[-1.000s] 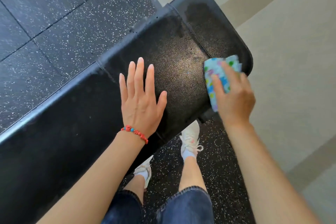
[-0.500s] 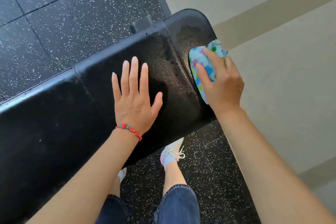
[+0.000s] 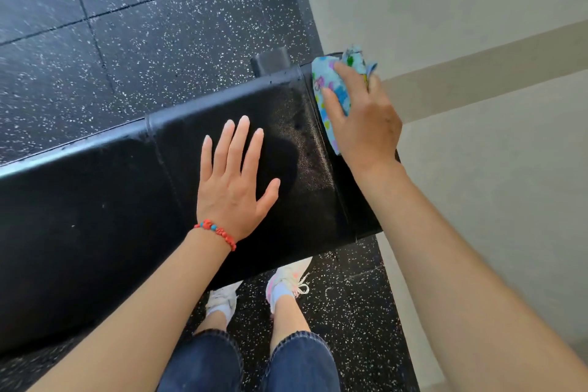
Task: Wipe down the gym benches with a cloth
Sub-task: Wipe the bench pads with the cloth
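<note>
At right end of black padded vinyl bench (image 3: 95, 216): right hand (image 3: 366, 124) clutching soft, limp blue patterned cloth (image 3: 327, 92), bunched for grip; left hand (image 3: 232, 188) flat, fingers spread.

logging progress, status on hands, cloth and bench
Left hand flat on bench, open. Right hand presses cloth on end pad. Nothing in the way.

Gym interior: black speckled rubber tile flooring (image 3: 165, 41), a long black padded vinyl exercise bench (image 3: 95, 200), and a plain beige wall (image 3: 477, 9) at the floor's edge.
</note>
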{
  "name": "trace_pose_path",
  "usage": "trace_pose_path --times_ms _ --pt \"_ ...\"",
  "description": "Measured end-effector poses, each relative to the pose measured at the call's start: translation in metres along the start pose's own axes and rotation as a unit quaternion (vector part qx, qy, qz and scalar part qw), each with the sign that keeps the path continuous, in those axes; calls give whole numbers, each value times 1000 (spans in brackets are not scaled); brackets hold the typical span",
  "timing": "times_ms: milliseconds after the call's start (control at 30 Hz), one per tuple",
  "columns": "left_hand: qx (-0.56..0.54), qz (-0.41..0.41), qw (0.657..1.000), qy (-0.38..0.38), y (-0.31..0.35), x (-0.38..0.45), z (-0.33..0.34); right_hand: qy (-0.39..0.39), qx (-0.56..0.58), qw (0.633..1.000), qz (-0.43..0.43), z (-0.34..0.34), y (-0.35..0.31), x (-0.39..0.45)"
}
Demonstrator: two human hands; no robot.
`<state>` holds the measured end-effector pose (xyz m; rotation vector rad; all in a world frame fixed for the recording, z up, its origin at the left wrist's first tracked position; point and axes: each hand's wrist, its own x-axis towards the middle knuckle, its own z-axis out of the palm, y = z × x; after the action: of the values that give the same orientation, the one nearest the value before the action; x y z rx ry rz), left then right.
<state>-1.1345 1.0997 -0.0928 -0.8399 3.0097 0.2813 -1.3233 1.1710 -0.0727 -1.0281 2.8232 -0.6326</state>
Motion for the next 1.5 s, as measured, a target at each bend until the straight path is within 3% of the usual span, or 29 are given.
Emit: trace_pose_path --times_ms 233,467,600,833,1133,1500 --pt "-12 -5 999 -48 1 1 -10 -54 -12 998 17 -22 5 -68" --pt "-50 -3 992 -115 14 -19 -62 -178 98 954 220 -66 -4 -113" --pt "-44 23 990 -131 24 -47 -100 -103 185 922 324 -104 -17 -155" --pt "-24 64 989 -130 56 -78 -169 5 250 881 401 -180 -41 -203" --pt "-37 98 991 -86 128 -77 -247 81 286 865 404 -274 -27 -224" --pt "-37 134 989 -44 299 -66 -294 101 296 878 362 -419 96 -240"
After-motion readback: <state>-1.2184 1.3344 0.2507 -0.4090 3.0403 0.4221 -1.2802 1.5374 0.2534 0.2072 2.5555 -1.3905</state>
